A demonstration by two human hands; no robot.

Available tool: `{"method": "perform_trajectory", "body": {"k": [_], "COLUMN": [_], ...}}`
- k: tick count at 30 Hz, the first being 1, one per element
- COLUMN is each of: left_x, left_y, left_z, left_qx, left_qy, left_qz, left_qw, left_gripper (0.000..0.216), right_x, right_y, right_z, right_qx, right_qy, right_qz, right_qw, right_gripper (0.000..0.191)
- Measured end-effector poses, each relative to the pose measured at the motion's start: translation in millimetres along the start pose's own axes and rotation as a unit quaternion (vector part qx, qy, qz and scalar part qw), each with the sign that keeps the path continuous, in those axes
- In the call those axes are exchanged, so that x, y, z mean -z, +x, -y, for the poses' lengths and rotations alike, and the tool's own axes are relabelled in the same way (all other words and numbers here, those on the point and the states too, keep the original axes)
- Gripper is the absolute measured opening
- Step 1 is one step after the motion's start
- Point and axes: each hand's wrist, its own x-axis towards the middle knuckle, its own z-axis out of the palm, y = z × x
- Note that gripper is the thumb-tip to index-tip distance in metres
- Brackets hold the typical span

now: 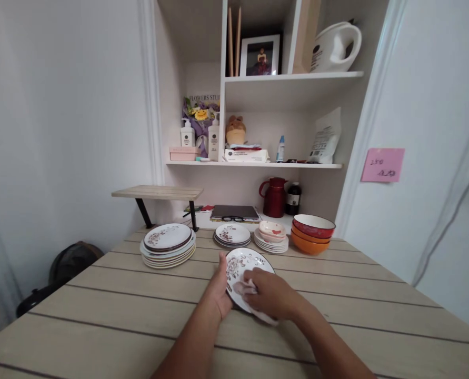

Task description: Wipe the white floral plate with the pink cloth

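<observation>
With curled fingers, my right hand is clenching a crumpled pale-pink cloth against the round, glossy, brown-flowered white plate my left hand is gripping, fingers hidden beneath, over the slatted wooden table.

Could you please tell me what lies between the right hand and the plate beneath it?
The head view shows a pale cloth between the right hand and the plate.

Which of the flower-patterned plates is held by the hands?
The nearest plate: left hand on its edge, right hand holding a cloth on it; the other patterned plates lie stacked behind.
</observation>
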Motion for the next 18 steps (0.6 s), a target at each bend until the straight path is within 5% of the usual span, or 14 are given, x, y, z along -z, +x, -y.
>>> {"method": "perform_trajectory", "body": {"k": [3, 7, 13, 18], "left_x": [-2.2, -3.8, -1.6, -2.8], "left_y": [-2.2, -3.2, -2.1, -1.3], "left_z": [-0.9, -1.0, 0.1, 0.7], "left_qx": [-0.009, -0.014, -0.018, -0.011], "left_qy": [0.002, 0.006, -0.002, 0.002], "left_qz": [-0.015, -0.024, 0.006, 0.009], "left_qw": [1.000, 1.000, 1.000, 1.000], "left_gripper": [0.071, 0.070, 0.069, 0.070], "right_x": [-6.0, -5.2, 2.3, -1.9], "right_y": [14.2, 26.4, 20.4, 29.0], "right_z": [7.3, -8.3, -27.2, -25.3], "right_qx": [0.008, -0.076, -0.227, -0.246], "right_qy": [0.023, 0.038, -0.022, -0.053], "right_qz": [-0.078, -0.145, -0.151, -0.182], "right_qw": [0.997, 0.986, 0.962, 0.951], "right_gripper": [0.025, 0.027, 0.025, 0.019]}}
